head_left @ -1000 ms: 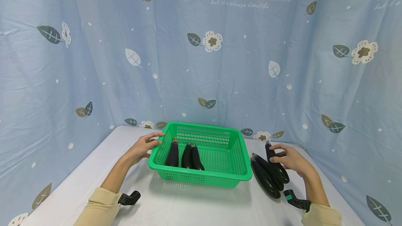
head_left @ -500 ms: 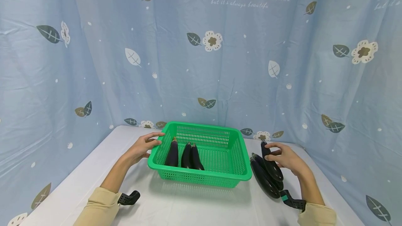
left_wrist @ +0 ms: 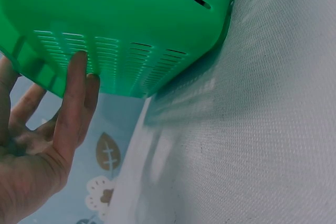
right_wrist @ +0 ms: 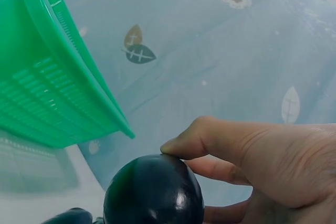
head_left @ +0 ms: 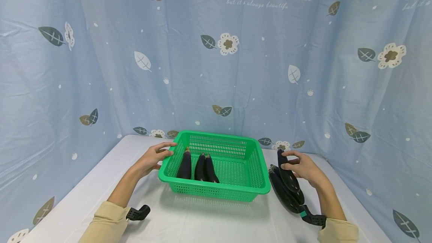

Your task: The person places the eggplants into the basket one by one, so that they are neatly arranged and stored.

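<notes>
My left hand (head_left: 152, 159) grips the left rim of a green plastic basket (head_left: 216, 188), with fingers against its outer wall in the left wrist view. Three dark eggplants lie inside: one eggplant (head_left: 184, 166) near the left wall and a pair side by side, the right one of them an eggplant (head_left: 211, 170). On the right, my right hand (head_left: 302, 166) pinches another eggplant (head_left: 289, 180) near its stem end, thumb and fingers on opposite sides. The held eggplant overlaps two more on the table, one of them an eggplant (head_left: 281, 192). Its rounded end (right_wrist: 152, 192) fills the right wrist view's bottom.
The basket stands on a white-covered table (head_left: 202, 224), near the back edge. Behind and at both sides hangs a blue curtain (head_left: 182, 70) printed with leaves and flowers. A black wrist mount (head_left: 312, 217) on the right arm comes close to the lower ends of the eggplants.
My right hand has moved left, toward the basket, with the pinched eggplant, which now sits over the other two. The left hand and basket have stayed in place.
</notes>
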Demonstrator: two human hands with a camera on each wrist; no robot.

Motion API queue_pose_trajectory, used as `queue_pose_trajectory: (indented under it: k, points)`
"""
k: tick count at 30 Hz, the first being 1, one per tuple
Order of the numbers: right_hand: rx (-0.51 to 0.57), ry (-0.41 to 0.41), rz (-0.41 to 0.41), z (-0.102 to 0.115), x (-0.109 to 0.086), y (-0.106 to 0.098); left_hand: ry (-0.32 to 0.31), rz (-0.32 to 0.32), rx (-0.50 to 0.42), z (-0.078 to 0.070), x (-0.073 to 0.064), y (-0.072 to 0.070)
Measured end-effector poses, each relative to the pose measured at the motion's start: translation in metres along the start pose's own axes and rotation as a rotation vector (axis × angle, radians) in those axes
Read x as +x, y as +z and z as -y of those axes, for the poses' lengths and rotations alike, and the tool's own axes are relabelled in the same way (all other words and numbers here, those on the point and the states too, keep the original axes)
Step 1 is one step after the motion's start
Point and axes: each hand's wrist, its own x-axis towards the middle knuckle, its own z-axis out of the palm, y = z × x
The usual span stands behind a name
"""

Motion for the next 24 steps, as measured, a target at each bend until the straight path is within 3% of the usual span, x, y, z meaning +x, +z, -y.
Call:
queue_pose_trajectory:
  k: [24]
  points:
    - [0.044, -0.045, -0.006, 0.013, 0.001, 0.009, 0.002, -0.001, 0.0, 0.002, 0.001, -0.001]
